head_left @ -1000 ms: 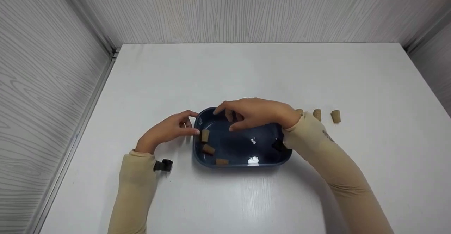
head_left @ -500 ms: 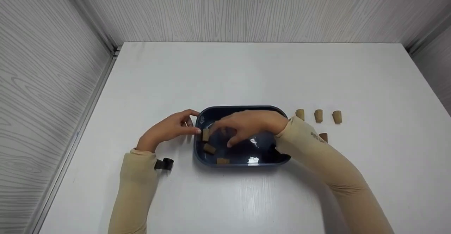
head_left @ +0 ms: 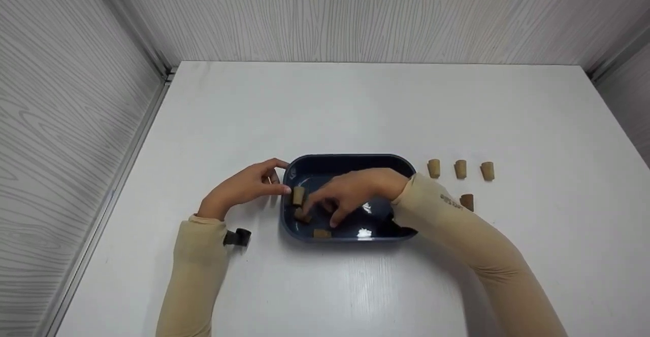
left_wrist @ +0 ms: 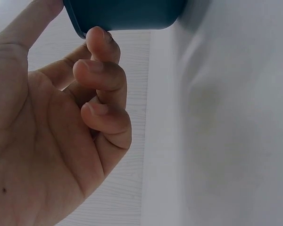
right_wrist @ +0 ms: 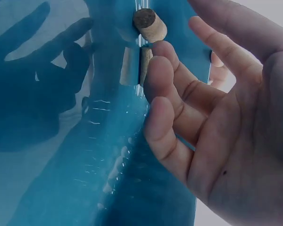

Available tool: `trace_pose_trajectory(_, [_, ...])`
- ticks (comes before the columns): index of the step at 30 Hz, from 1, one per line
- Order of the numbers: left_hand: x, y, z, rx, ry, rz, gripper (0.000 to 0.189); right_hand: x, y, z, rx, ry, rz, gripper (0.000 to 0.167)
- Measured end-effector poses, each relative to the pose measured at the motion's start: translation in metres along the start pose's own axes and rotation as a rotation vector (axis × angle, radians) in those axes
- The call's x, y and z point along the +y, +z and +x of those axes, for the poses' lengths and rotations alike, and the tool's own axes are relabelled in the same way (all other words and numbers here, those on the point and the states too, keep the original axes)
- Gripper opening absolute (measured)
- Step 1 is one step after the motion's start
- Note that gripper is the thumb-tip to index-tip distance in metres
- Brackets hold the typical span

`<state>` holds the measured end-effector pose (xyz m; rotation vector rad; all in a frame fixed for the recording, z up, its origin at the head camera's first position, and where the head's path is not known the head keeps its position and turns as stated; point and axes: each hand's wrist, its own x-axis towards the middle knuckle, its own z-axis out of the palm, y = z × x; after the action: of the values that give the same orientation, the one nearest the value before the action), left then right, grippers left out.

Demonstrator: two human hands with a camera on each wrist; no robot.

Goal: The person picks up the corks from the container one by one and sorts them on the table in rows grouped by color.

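Three tan corks (one partly hidden) sit in the blue tray.

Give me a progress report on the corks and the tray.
Looks done: four corks lie on the table right of the tray, three in a row, one nearer.

In hand: the right hand is down in the tray, fingers at one cork; no clear grip shows. The left hand touches the rim.

Left: assuming the tray is being emptied, three corks inside it.
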<state>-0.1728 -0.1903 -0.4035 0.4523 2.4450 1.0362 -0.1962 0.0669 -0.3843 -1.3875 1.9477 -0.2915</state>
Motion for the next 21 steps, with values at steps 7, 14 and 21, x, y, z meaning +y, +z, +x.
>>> trace_pose_trajectory(7, [0.001,0.001,-0.001,0.0,0.006,-0.012,0.06,-0.003,0.007,0.006,-0.07,0.036,-0.019,0.05])
trace_pose_trajectory(14, [0.0,0.001,0.0,0.0,0.003,-0.026,0.06,-0.004,0.011,0.01,-0.106,0.045,-0.071,0.046])
trace_pose_trajectory(21, [-0.001,0.001,0.001,-0.002,-0.003,-0.019,0.06,-0.002,0.013,0.015,-0.111,0.025,-0.106,0.043])
